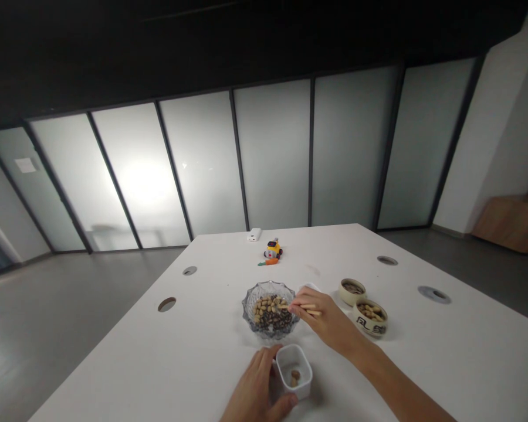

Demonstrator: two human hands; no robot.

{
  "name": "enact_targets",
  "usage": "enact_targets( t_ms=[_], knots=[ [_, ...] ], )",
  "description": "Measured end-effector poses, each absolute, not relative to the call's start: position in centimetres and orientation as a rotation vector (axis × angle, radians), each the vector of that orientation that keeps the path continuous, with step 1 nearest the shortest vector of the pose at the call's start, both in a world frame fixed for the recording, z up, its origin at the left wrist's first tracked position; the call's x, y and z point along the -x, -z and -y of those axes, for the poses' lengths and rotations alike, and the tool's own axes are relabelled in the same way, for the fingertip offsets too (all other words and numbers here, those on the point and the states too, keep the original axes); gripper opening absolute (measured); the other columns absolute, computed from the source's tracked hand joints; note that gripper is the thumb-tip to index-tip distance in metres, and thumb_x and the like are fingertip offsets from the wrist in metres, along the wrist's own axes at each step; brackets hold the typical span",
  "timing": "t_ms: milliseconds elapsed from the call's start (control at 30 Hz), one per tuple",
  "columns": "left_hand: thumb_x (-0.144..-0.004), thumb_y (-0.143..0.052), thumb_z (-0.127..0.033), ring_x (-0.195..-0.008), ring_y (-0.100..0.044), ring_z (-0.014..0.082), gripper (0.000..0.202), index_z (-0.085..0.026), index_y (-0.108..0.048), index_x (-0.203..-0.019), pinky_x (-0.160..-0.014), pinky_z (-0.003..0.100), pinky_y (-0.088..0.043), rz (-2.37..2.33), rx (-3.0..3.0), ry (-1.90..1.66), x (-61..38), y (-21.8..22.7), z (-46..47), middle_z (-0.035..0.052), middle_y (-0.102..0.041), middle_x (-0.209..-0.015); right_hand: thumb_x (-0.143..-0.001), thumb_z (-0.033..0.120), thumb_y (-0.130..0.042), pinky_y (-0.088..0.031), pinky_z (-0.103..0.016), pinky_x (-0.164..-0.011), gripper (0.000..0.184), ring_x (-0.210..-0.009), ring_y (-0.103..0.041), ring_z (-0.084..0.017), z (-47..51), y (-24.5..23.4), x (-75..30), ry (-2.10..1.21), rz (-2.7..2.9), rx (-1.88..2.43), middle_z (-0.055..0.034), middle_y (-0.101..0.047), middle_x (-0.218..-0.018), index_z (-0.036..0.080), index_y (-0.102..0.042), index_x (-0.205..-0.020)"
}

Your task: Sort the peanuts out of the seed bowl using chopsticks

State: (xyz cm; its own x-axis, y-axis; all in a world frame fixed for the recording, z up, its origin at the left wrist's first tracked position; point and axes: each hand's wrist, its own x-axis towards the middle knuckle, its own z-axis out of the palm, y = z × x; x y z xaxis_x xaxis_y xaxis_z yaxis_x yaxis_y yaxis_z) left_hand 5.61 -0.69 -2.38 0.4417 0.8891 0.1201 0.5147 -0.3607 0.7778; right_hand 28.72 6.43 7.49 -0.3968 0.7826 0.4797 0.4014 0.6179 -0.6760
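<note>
The left hand [256, 388] is closest, on the near side of the glass bowl [248, 309]. Its grip is curled around a small white cup [305, 387], thumb low and fingers at the far corner. The cup stands just in front of the glass bowl, with a couple of brown nuts [295, 374] at the bottom.

The right hand [328, 319] is over the right edge of the glass bowl. Its grip is pinched tight on wooden chopsticks [314, 312], and their tips reach in over the nuts. Inside the glass bowl, tan nuts [263, 305] lie at the back and dark ones [275, 320] at the front.

To the right of the glass bowl sit two cream pots, a far one [345, 297] and a near one [372, 330] with peanuts. Past the glass bowl are a toy carrot [271, 262], a yellow and gray toy car [273, 251] and, farthest, a white box [254, 234]. The white tabletop [193, 346] carries them all.
</note>
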Motion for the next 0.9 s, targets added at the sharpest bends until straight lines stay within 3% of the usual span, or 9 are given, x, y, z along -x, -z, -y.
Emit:
enact_targets(
  t_ms=[167, 400, 667, 767, 900],
  knots=[
    [-0.083, -0.078, -0.028, -0.120, -0.063, 0.0379, 0.069, -0.014, -0.052, -0.145, -0.104, 0.047, -0.050, -1.150, -2.040, -0.721, -5.5, 3.1, 0.3, 0.0208, -0.064, -0.135, -0.106, 0.043, -0.060, -0.055, -0.034, -0.081, 0.035, -0.087, -0.072, -0.023, -6.2, -7.8, -28.5, -0.582, 2.011, 0.942, -0.0063, -0.074, -0.092, 0.022, -0.078, -0.085],
    [-0.078, -0.077, -0.022, -0.127, -0.060, 0.0391, 0.075, -0.013, -0.051, -0.147, -0.112, 0.049, -0.046, -1.197, -2.001, -0.698, -5.5, 2.9, 0.3, 0.0207, -0.063, -0.139, -0.102, 0.054, -0.065, -0.059, -0.035, -0.082, 0.040, -0.087, -0.073, -0.024, -5.6, -11.3, -30.9, -0.609, 1.877, 0.920, -0.0076, -0.077, -0.092, 0.022, -0.081, -0.085],
    [-0.078, -0.074, -0.020, -0.122, -0.060, 0.0334, 0.075, -0.019, -0.051, -0.149, -0.108, 0.044, -0.048, -1.212, -1.987, -0.685, -5.5, 2.2, 0.8, 0.0153, -0.064, -0.138, -0.083, 0.070, -0.080, -0.068, -0.036, -0.072, 0.049, -0.079, -0.077, -0.026, -3.3, -15.7, -34.8, -1.160, 1.887, 0.981, -0.0087, -0.077, -0.086, 0.021, -0.083, -0.079],
    [-0.078, -0.074, -0.019, -0.122, -0.060, 0.0326, 0.074, -0.019, -0.051, -0.149, -0.108, 0.043, -0.047, -1.209, -1.968, -0.689, -5.5, 2.0, 1.0, 0.0154, -0.063, -0.138, -0.088, 0.070, -0.075, -0.066, -0.034, -0.070, 0.048, -0.077, -0.075, -0.025, -2.9, -15.5, -34.1, -1.051, 1.900, 0.995, -0.0076, -0.077, -0.085, 0.023, -0.081, -0.080],
    [-0.078, -0.075, -0.021, -0.124, -0.060, 0.0362, 0.075, -0.015, -0.050, -0.149, -0.110, 0.047, -0.047, -1.221, -1.977, -0.685, -5.5, 2.3, 0.8, 0.0193, -0.062, -0.139, -0.100, 0.059, -0.065, -0.060, -0.033, -0.075, 0.042, -0.080, -0.072, -0.023, -4.1, -13.6, -32.2, -0.643, 1.881, 0.999, -0.0065, -0.077, -0.088, 0.024, -0.080, -0.083]
  ],
)
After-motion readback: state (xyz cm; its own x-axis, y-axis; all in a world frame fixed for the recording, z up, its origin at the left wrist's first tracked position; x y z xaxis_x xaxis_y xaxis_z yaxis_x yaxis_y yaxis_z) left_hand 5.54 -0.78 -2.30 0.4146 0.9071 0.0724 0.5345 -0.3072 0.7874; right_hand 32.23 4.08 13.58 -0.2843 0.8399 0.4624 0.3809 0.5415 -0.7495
